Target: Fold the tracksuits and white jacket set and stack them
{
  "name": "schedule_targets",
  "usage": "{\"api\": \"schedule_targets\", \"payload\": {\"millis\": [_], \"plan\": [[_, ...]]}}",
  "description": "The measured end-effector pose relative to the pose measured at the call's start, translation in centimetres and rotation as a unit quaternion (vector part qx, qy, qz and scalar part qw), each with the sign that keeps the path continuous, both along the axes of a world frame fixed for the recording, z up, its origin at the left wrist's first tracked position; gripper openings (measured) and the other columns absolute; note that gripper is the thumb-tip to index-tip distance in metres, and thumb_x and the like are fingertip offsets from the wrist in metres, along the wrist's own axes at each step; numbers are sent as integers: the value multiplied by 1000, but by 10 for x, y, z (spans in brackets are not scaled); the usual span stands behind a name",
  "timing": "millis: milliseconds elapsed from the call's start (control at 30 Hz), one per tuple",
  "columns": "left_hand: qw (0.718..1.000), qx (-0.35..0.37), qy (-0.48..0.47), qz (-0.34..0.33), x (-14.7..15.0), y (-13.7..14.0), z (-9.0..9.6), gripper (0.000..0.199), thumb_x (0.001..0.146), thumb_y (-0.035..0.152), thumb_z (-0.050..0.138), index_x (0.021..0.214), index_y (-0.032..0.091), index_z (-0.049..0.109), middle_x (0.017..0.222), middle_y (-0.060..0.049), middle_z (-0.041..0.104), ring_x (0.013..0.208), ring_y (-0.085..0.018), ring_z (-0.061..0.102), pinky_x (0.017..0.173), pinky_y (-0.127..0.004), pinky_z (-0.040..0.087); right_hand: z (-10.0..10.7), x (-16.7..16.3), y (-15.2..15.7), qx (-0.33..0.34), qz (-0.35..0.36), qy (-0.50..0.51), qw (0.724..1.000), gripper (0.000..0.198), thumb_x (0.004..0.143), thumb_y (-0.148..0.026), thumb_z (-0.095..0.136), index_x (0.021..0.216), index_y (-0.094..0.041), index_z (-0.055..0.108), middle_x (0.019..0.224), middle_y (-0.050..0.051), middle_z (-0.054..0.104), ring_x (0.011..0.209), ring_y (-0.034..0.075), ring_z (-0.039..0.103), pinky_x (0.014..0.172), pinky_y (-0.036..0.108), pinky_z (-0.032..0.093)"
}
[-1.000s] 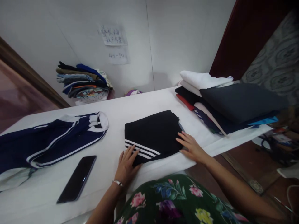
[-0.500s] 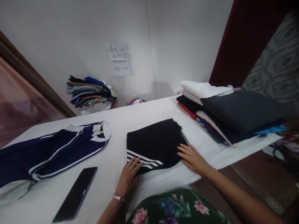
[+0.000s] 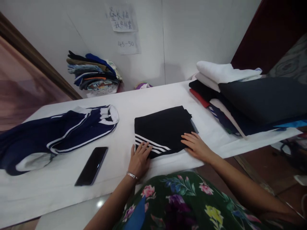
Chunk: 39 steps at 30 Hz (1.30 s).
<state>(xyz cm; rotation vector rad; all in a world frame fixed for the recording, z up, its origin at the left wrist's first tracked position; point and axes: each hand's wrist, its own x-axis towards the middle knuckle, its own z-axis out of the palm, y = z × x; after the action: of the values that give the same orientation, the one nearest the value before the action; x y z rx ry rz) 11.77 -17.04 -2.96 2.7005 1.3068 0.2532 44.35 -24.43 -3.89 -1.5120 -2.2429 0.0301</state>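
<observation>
A black garment (image 3: 163, 127) lies folded into a rough rectangle near the front edge of the white-covered table, with white diagonal stripes at its lower left corner. My left hand (image 3: 141, 158) rests on that striped corner, fingers stretched out flat. At the garment's lower right edge lies my right hand (image 3: 195, 145), its fingers also extended over the cloth. Neither hand grips anything. A bit of grey cloth shows from under the garment's right side. What kind of garment it is cannot be told from its folded shape.
Left of it lies a navy jacket (image 3: 74, 127) with white trim. A black phone (image 3: 92, 166) is on the table (image 3: 134, 99) nearby. Folded clothes (image 3: 261, 99) are piled at the right. Another clothes stack (image 3: 93, 72) stands behind the table, below paper notes (image 3: 122, 19) on the wall.
The camera view has tilted downward, so everything sits higher in the picture and more of the floral clothing shows. Both hands stay on the black garment, nearly unmoved.
</observation>
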Motion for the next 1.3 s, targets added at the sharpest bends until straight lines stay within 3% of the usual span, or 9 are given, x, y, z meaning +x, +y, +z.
{"api": "schedule_targets", "payload": {"millis": [100,233,400,600,733,900,1067,1200,1300], "plan": [[999,32,-9,-43,14,-4,6,54,75,12,51,127,24,56,140,-8,48,133,-29,37,111,-60,14,-1,-16,3,3,31,-7,999,35,86,-19,52,120,-23,60,132,8,55,128,25,44,107,53,29],[997,36,-9,-62,26,2,4,45,78,12,50,121,23,62,137,-7,51,128,-27,44,111,-55,24,-10,-24,12,32,14,-12,999,32,84,-10,48,108,-19,66,123,10,61,116,27,52,97,49,41],[997,13,-1,-70,16,8,-12,57,75,0,41,122,25,62,135,-4,54,131,-25,42,109,-50,32,-16,-15,11,18,-24,-9,1000,42,75,-1,44,104,-19,68,110,11,63,100,25,56,82,43,50],[992,5,-28,-124,-20,9,-18,52,82,15,48,133,23,50,144,-7,43,136,-24,34,111,-50,28,-9,-6,-6,-7,1,60,998,52,76,-4,42,121,-22,60,122,9,60,115,23,53,97,47,45],[995,23,-78,-58,-20,28,-4,44,90,38,47,131,23,53,143,-10,45,136,-26,34,110,-52,28,13,-20,8,-12,-18,111,994,44,87,-21,48,131,-24,52,136,9,51,129,25,43,108,53,33],[996,66,-48,45,19,56,6,53,87,46,51,133,20,51,147,-14,36,139,-31,27,110,-57,22,40,-42,72,9,-53,34,998,50,92,-39,47,138,-21,44,151,10,29,141,27,20,113,53,21],[995,67,6,71,35,61,-17,59,86,49,50,138,21,46,148,-15,34,138,-33,26,109,-61,18,12,-16,119,-82,-175,-44,980,61,90,-52,44,139,-17,43,150,15,29,141,31,19,111,56,16],[996,59,8,68,30,58,-27,59,87,49,48,140,22,43,149,-13,33,139,-31,25,110,-60,17,-16,4,121,-105,-198,-51,973,67,90,-61,37,139,-17,44,149,14,32,139,31,23,111,54,17],[997,35,7,74,28,59,-23,60,87,50,48,139,22,44,150,-12,32,140,-31,25,109,-60,17,-14,1,120,-110,-206,-58,971,66,90,-61,35,138,-16,45,148,15,34,139,32,24,110,55,18]]}}
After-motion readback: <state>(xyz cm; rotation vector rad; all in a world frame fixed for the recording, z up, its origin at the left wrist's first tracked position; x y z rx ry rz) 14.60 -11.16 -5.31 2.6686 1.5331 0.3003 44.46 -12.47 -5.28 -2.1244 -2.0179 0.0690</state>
